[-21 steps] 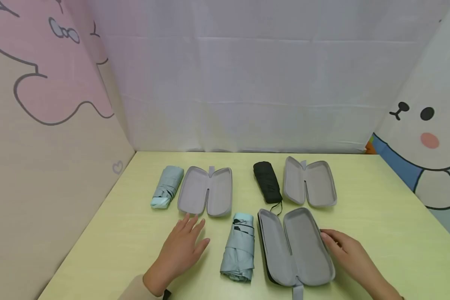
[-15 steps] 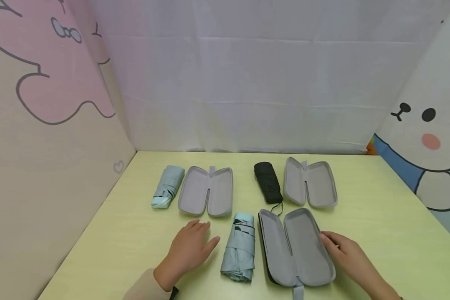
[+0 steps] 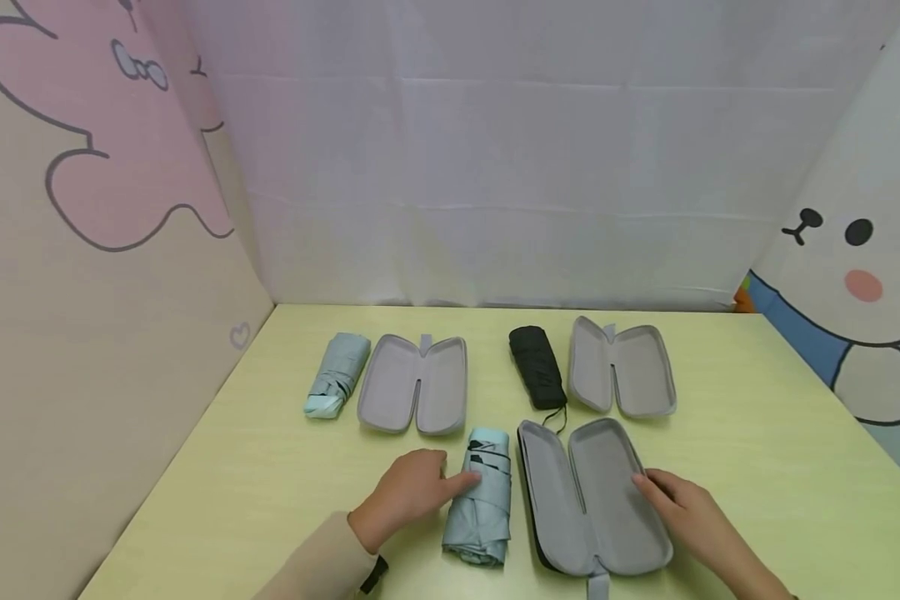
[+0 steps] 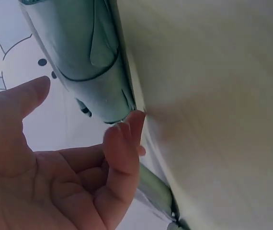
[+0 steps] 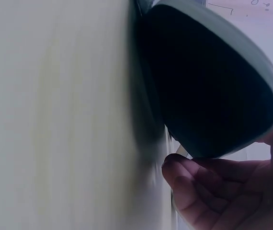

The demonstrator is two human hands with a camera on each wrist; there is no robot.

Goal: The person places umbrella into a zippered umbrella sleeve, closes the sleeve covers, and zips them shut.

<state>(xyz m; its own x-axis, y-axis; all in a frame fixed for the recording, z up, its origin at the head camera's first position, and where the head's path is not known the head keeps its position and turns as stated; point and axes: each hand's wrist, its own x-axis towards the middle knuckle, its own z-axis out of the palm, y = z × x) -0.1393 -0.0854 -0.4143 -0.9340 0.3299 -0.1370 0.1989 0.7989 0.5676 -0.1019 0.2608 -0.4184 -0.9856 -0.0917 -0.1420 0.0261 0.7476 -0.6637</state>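
A folded pale blue umbrella [image 3: 480, 521] lies on the table in front of me. At its left side is my left hand [image 3: 408, 490], thumb extended over it in the head view. In the left wrist view, the thumb and bent fingers [image 4: 122, 158] stand apart, with the umbrella [image 4: 81, 43] beyond them and not held. To the right lies an unfolded clamshell case [image 3: 615, 492] with a grey lining and dark outside. My right hand [image 3: 686, 507] pinches its right edge, thumb on the rim and fingers under the dark shell [image 5: 208, 86].
Farther back on the left are another pale blue folded umbrella [image 3: 337, 375] and an unfolded grey case [image 3: 441, 387]. A black folded umbrella [image 3: 537, 367] with a cord lies beside a third unfolded case [image 3: 642, 371] at the back right. Walls border the yellow table [image 3: 217, 500].
My left hand has moved right, from below the back left case to the near blue umbrella's side. The right hand has stayed at the near case's edge.
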